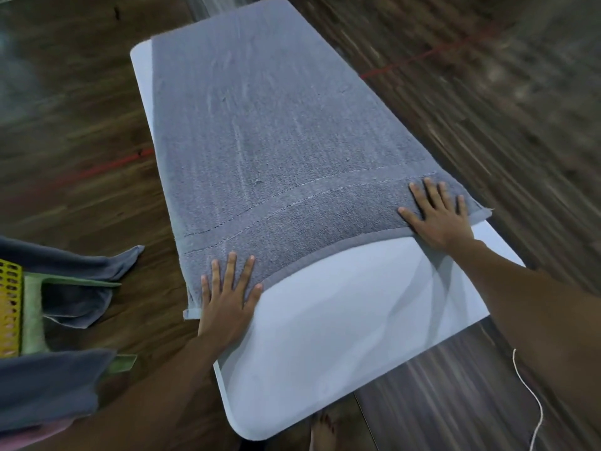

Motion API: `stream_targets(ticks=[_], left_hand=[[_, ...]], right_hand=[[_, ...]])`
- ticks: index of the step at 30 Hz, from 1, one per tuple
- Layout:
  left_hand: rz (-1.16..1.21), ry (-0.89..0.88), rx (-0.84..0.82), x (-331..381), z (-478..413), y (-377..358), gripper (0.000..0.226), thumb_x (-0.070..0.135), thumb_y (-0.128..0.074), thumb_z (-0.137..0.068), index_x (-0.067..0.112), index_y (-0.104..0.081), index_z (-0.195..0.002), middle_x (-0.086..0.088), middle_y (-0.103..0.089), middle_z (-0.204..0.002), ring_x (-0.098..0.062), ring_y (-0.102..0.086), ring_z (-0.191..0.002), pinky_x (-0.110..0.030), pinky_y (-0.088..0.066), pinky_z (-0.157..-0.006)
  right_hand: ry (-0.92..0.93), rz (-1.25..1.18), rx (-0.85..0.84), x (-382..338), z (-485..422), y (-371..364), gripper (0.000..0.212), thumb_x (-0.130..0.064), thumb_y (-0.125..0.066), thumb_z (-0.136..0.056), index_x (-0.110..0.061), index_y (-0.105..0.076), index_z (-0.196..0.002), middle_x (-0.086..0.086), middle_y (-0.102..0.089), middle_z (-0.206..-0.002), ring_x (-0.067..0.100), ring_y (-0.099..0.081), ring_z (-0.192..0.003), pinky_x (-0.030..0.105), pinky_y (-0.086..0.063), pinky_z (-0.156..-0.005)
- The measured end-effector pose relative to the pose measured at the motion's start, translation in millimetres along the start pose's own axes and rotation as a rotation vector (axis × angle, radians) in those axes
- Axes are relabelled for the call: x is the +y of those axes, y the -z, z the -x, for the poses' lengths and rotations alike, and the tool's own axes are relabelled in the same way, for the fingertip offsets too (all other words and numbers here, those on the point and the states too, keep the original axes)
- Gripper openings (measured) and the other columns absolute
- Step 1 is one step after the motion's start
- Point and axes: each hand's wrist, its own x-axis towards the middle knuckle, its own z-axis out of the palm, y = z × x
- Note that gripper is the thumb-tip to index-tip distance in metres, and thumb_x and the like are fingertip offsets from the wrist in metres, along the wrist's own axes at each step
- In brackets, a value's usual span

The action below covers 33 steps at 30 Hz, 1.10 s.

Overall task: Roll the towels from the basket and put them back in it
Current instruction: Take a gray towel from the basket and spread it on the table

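Note:
A grey towel lies spread flat along a white table, reaching from its far end to about two thirds of the way toward me. My left hand presses flat on the towel's near left corner, fingers straight and spread. My right hand presses flat on the near right corner in the same way. The yellow basket stands at the left edge of the view, with dark grey and green towels hanging over its rim.
The table stands on a dark wooden floor with a red line across it. A white cord lies on the floor at the lower right. A bare foot shows below the table's near edge.

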Motion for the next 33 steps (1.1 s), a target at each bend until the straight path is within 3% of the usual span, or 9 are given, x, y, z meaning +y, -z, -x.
stream_targets(ticks=[10,14,17,19,22,26,30,33], left_hand=[[-0.001,0.046,-0.049,15.6,31.4,-6.9,0.068,0.071,0.008,-0.084,0.046,0.019,-0.147,0.01,0.028,-0.158,-0.024,0.03,-0.144,-0.047,0.016,-0.117],[-0.016,0.015,-0.026,17.6,52.4,-11.2,0.072,0.073,0.015,-0.084,0.044,0.015,-0.15,0.008,0.025,-0.159,-0.024,0.028,-0.145,-0.047,0.014,-0.117],[0.015,0.019,-0.031,19.6,54.2,-8.4,0.072,0.072,0.008,-0.085,0.044,0.01,-0.151,0.008,0.021,-0.16,-0.024,0.026,-0.145,-0.046,0.014,-0.118],[0.043,0.019,-0.025,20.4,50.3,-3.0,0.071,0.069,-0.004,-0.088,0.042,-0.002,-0.154,0.005,0.008,-0.163,-0.026,0.016,-0.149,-0.046,0.01,-0.118],[0.079,-0.006,0.059,20.0,45.0,5.6,0.065,0.063,-0.019,-0.091,0.037,-0.028,-0.15,-0.002,-0.017,-0.16,-0.031,-0.008,-0.148,-0.051,-0.009,-0.12],[0.127,-0.011,0.114,18.2,36.8,12.1,0.056,0.054,-0.032,-0.092,0.031,-0.043,-0.142,-0.006,-0.035,-0.15,-0.033,-0.026,-0.139,-0.052,-0.024,-0.113],[0.167,-0.023,0.132,14.7,26.2,24.8,0.049,0.047,-0.035,-0.093,0.021,-0.05,-0.132,-0.006,-0.046,-0.136,-0.03,-0.042,-0.124,-0.048,-0.035,-0.104],[0.233,-0.109,0.128,10.1,15.6,49.5,0.04,0.038,-0.039,-0.095,0.017,-0.059,-0.122,-0.005,-0.059,-0.123,-0.028,-0.055,-0.112,-0.043,-0.043,-0.097]], right_hand=[[0.007,0.0,-0.024,0.9,6.8,-0.8,0.07,-0.069,-0.022,-0.093,-0.043,0.003,-0.152,-0.01,0.008,-0.163,0.019,0.007,-0.15,0.05,0.005,-0.118],[0.017,0.011,-0.012,4.7,18.5,-3.7,0.069,-0.068,-0.022,-0.093,-0.042,0.003,-0.152,-0.01,0.008,-0.163,0.019,0.006,-0.15,0.05,0.004,-0.119],[0.015,-0.004,-0.027,4.3,17.5,-1.5,0.069,-0.067,-0.025,-0.094,-0.041,0.0,-0.153,-0.008,0.006,-0.163,0.02,0.006,-0.15,0.051,0.004,-0.119],[0.001,-0.042,-0.024,0.2,14.5,1.3,0.069,-0.066,-0.03,-0.094,-0.038,-0.008,-0.153,-0.006,0.0,-0.164,0.021,0.003,-0.15,0.052,0.003,-0.118],[0.022,-0.09,0.036,-8.3,13.4,4.3,0.065,-0.057,-0.041,-0.095,-0.032,-0.023,-0.152,0.0,-0.012,-0.163,0.023,-0.004,-0.15,0.054,-0.001,-0.119],[0.058,-0.178,0.11,-29.0,18.1,6.7,0.057,-0.047,-0.049,-0.095,-0.025,-0.037,-0.146,0.004,-0.024,-0.159,0.026,-0.015,-0.148,0.053,-0.005,-0.117],[0.079,-0.382,0.149,-78.2,36.6,16.5,0.04,-0.034,-0.053,-0.095,-0.011,-0.058,-0.128,0.012,-0.055,-0.134,0.033,-0.051,-0.122,0.044,-0.037,-0.108],[0.071,-0.582,0.099,-131.3,58.7,26.0,0.025,-0.023,-0.056,-0.096,-0.013,-0.067,-0.115,0.01,-0.068,-0.116,0.027,-0.063,-0.106,0.039,-0.048,-0.097]])
